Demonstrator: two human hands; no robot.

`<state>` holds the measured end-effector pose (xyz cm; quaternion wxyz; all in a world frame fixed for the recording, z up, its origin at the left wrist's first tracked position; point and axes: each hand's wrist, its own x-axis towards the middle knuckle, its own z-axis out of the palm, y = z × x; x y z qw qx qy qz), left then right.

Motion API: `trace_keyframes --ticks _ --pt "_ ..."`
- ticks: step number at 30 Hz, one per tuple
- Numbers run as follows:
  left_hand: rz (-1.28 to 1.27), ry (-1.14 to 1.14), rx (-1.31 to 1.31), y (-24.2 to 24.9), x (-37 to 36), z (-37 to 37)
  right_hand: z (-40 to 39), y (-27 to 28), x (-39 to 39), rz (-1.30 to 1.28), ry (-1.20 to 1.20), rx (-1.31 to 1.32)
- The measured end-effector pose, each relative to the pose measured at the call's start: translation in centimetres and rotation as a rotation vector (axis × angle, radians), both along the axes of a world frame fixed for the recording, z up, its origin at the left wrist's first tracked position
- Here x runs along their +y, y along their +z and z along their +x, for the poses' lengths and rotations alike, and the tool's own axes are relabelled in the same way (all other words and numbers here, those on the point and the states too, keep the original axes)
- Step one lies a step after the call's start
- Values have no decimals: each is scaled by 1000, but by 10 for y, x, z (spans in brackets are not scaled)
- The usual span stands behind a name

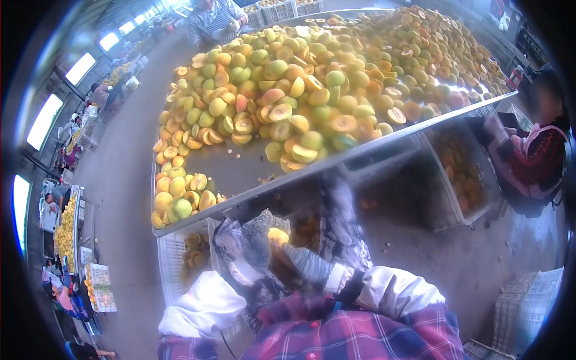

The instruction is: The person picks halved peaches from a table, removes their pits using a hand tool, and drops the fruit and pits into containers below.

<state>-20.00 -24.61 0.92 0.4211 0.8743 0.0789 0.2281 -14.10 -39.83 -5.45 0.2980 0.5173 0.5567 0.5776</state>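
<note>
Both gloved hands meet below the edge of the surface [360,147]. The left hand [249,243] and the right hand [306,264] are closed around 1 yellow fruit [277,236]. It looks soft and juicy, probably slippery, so hold it at its round sides. A white crate [174,258] below holds cut halves [195,249].

Head view. Two gloved hands meet below the edge of a metal table [240,174] — the left hand [252,243] and right hand [306,264] close around a yellow fruit [277,235]. Halved and whole fruit [300,90] cover the table; white crates [174,258] stand beneath.
</note>
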Motion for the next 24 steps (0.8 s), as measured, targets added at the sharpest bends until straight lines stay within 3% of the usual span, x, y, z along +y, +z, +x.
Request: trace_keyframes --ticks 3,4,6,7,8,9,11,12,13,14,16,17,18,19,20,21,22,23,24 --pt "-193 -17 79 29 -3 -1 3 -11 2 -636 93 2636" --pt "-262 -13 96 38 -5 -1 4 -17 0 -633 95 2633" --pt "-457 12 109 58 -8 -1 3 -23 -8 -512 368 3635" --pt "-563 25 105 69 -10 -1 -1 -22 -6 -312 1221 3884" --pt "-660 36 100 79 -14 0 -6 93 -14 864 17 4042" --pt "-746 49 97 88 -19 2 0 93 -13 844 8 4029" --pt "-865 89 103 109 -34 11 7 83 -10 -148 984 4218" --pt "-901 114 105 120 -42 16 8 79 -8 -720 1524 4073" --pt "-929 143 104 127 -49 20 10 78 -5 -1295 2034 3731" --pt "-947 166 104 133 -53 24 10 81 -5 -1303 2031 3722" --pt "-969 187 94 133 -52 27 1 83 -8 -853 1910 3996" --pt "-1111 247 152 127 -47 28 -14 67 -2 -869 1883 4003" --pt "-1254 311 212 123 -42 27 -36 38 11 364 987 3894" --pt "-1260 322 201 124 -38 22 -48 23 19 1054 320 3305" --pt "-1382 162 174 125 -34 15 -42 24 16 1034 313 3311" --pt "-1497 -6 145 125 -28 8 -28 27 9 692 355 3580" --pt "-1499 1 136 109 -7 -8 -18 29 1 284 392 3809" --pt "-1246 139 90 75 28 -35 -13 30 -6 88 -118 3531" --pt "-987 263 45 41 62 -57 -20 60 -11 61 -333 3568"
